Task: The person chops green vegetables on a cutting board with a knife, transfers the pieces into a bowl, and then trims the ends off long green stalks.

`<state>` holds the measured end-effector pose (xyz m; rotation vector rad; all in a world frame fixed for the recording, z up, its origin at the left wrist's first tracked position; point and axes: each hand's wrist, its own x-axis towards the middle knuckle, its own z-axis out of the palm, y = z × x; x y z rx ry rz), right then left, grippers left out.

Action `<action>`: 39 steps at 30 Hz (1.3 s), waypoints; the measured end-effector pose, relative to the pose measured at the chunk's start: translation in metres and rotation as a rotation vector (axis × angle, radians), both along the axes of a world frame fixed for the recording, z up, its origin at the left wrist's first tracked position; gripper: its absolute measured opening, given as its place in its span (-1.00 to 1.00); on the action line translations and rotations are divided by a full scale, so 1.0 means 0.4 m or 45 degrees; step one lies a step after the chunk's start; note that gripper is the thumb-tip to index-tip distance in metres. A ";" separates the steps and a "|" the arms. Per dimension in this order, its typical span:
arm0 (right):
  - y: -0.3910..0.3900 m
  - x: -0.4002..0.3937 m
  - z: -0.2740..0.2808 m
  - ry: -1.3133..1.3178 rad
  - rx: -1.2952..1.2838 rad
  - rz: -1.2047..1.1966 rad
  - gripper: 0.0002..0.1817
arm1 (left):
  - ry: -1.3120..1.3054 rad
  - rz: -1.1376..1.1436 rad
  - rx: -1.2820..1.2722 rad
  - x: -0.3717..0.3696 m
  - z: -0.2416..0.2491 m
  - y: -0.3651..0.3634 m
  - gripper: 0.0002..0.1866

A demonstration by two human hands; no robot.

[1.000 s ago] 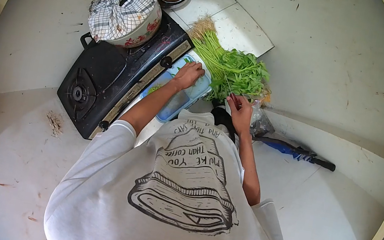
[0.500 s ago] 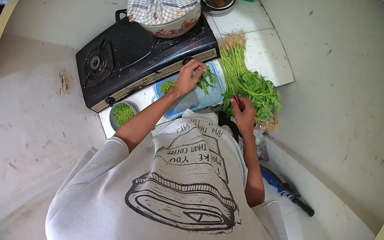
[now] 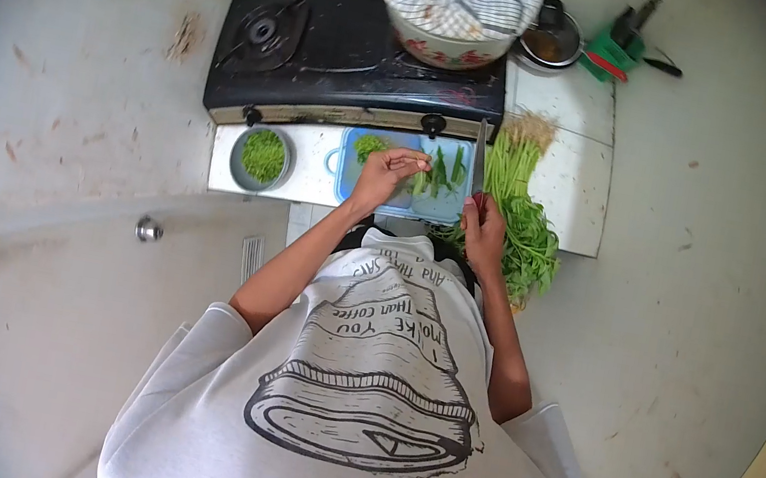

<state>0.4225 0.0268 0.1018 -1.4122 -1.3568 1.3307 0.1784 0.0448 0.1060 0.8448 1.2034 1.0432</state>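
Observation:
My right hand [image 3: 484,234] grips a knife [image 3: 479,159] by its dark red handle, blade pointing away from me toward the stove. Over the blue cutting board [image 3: 396,203], my left hand [image 3: 387,179] has its fingertips pinched together at a green leaf, partly hidden by the fingers. Beside them, long green leaf pieces [image 3: 438,172] lie on the board. A small heap of chopped greens [image 3: 369,147] sits at its far left corner. To the right of the board and my right hand spreads a rooted bunch of leafy greens [image 3: 525,224].
A grey bowl [image 3: 286,162] of chopped greens stands left of the board. Behind is a black gas stove [image 3: 349,81] with a cloth-topped pot [image 3: 451,45]. A strainer [image 3: 562,46] and green utensil holder [image 3: 617,53] stand at the back right.
My view has turned, so the counter sits straighter. The knife blade now shows upright. The leaves that hung from my left fingers are lower, with pieces lying on the board.

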 end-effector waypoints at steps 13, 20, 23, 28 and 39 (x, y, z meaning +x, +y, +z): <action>0.095 -0.230 0.092 0.251 -0.015 0.609 -0.76 | -0.073 0.355 -0.038 -0.039 0.076 -0.199 -0.58; 0.090 -0.283 0.145 -0.001 0.020 0.724 -0.81 | 0.167 0.150 -0.086 -0.114 0.121 -0.186 -0.57; 0.080 -0.313 0.134 0.050 -0.026 0.719 -0.82 | 0.340 0.007 -0.076 -0.164 0.164 -0.172 -0.52; 0.063 -0.380 0.144 0.062 -0.044 0.677 -0.85 | 0.272 -0.142 -0.063 -0.260 0.138 -0.152 -0.48; 0.017 -0.540 0.120 0.400 -0.129 0.201 -0.76 | -0.269 -0.114 -0.187 -0.436 0.074 -0.154 -0.62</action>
